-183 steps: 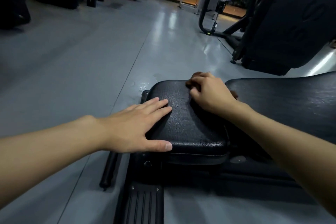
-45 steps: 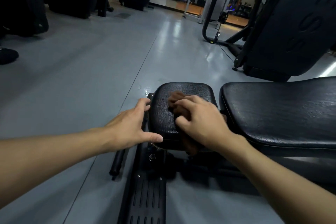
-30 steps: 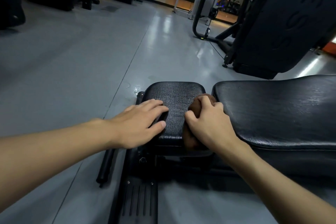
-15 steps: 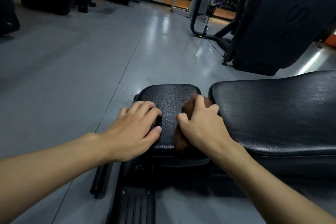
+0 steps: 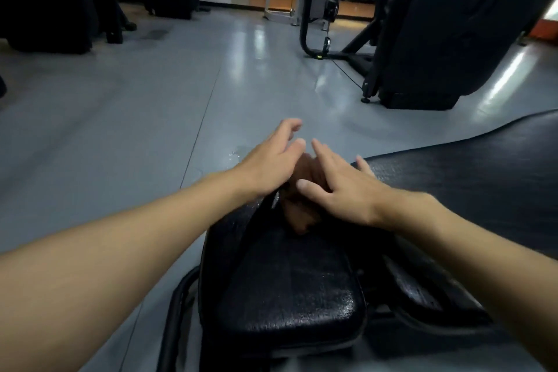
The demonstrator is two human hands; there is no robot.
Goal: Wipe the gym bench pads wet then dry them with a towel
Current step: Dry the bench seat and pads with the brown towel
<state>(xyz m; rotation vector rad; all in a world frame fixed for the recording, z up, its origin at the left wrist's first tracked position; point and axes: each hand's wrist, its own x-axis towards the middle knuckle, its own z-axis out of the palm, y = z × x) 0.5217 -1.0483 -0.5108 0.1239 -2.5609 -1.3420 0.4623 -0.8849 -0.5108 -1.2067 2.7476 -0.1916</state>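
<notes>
On my feed the left grip (image 5: pixel 271 160) is loose, its fingers relaxed and holding nothing, raised over the far end of the small seat pad (image 5: pixel 280 287). The right grip (image 5: pixel 341 187) is flat with straight fingers, lying on the brown cloth (image 5: pixel 297 214). The cloth sits bunched on the far part of that pad, just beside the long back pad (image 5: pixel 468 187). The near pad surface glistens, with grey floor (image 5: pixel 136 118) beyond

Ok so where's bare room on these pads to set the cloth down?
The small pad's near half, from the brown cloth to its front edge, is bare. So is the long pad beyond the right hand. Crowded where the left hand and right hand meet over the cloth.
</notes>
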